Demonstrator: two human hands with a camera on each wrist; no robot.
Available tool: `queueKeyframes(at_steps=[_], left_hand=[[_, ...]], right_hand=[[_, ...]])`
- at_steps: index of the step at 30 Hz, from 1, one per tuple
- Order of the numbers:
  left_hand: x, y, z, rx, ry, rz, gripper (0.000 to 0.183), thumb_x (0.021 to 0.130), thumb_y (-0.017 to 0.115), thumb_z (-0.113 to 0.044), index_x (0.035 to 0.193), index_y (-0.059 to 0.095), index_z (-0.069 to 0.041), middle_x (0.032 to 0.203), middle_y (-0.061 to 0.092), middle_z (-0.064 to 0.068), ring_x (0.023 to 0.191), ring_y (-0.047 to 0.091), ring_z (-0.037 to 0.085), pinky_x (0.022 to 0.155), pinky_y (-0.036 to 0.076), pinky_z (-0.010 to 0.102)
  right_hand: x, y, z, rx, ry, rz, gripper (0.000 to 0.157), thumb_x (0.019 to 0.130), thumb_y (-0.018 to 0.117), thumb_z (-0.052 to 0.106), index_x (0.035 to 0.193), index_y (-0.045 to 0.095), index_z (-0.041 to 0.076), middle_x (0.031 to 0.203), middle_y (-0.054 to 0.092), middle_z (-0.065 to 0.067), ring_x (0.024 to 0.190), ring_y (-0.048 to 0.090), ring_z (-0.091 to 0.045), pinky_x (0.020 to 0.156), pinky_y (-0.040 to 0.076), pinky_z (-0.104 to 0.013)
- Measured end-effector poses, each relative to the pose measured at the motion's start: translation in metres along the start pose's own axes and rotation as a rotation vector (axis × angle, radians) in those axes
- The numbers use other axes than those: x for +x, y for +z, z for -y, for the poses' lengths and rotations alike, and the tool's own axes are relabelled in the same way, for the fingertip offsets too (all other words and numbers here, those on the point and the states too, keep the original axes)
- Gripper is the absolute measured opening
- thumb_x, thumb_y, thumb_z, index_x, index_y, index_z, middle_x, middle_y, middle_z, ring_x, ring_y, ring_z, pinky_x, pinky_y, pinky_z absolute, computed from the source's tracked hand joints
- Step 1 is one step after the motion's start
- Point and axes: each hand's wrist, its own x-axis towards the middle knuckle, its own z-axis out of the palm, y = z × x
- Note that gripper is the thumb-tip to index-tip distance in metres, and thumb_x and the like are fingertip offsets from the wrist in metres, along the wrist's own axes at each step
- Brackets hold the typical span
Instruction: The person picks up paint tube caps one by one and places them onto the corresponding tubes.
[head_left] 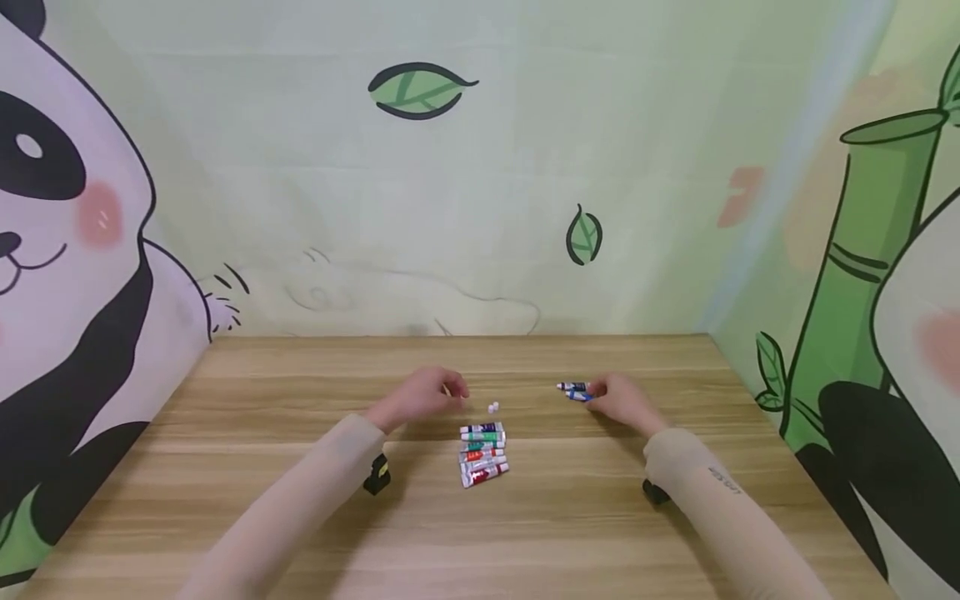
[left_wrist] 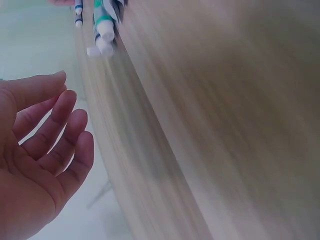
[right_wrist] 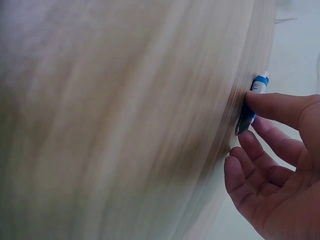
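My right hand is at the right of the table, pinching a blue paint tube between thumb and forefinger close over the wood. Beside that tube lies a dark-labelled paint tube, its white cap toward the left. My left hand hovers with loosely bent fingers and nothing in them. Two small white pieces lie just to its right. Nearer me, several paint tubes are stacked in a column, among them a dark blue tube, a green tube and a red tube.
The wooden table runs back to a printed wall backdrop with pandas, leaves and bamboo. A black wrist camera hangs under the left sleeve, and another black device under the right one.
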Motion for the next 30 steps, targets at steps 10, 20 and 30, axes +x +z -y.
queueKeyframes(at_steps=[10,20,30], left_hand=[[0.021,0.019,-0.015,0.123,0.047,0.044,0.013,0.089,0.074,-0.007,0.102,0.071,-0.006,0.091,0.069,0.002,0.086,0.062,0.016,0.082,0.052,0.036],[0.033,0.031,-0.028,0.143,0.0,0.078,0.023,0.088,0.078,-0.02,0.101,0.071,-0.002,0.087,0.068,0.002,0.079,0.061,0.016,0.075,0.053,0.033],[0.042,0.041,-0.036,0.156,-0.062,0.069,0.012,0.09,0.077,-0.02,0.088,0.071,-0.009,0.079,0.066,0.0,0.072,0.061,0.015,0.068,0.053,0.03]], right_hand=[[-0.005,-0.002,0.001,-0.006,-0.027,0.02,0.013,0.084,0.078,0.008,0.091,0.071,0.0,0.084,0.065,-0.006,0.073,0.054,-0.018,0.065,0.045,-0.03],[-0.009,-0.004,0.001,0.006,-0.004,0.033,0.012,0.085,0.077,0.008,0.092,0.07,0.001,0.083,0.064,-0.006,0.073,0.054,-0.018,0.066,0.046,-0.031],[-0.008,-0.004,-0.003,0.023,-0.011,0.035,0.011,0.085,0.077,0.008,0.092,0.071,0.001,0.083,0.065,-0.005,0.072,0.054,-0.017,0.066,0.045,-0.03]])
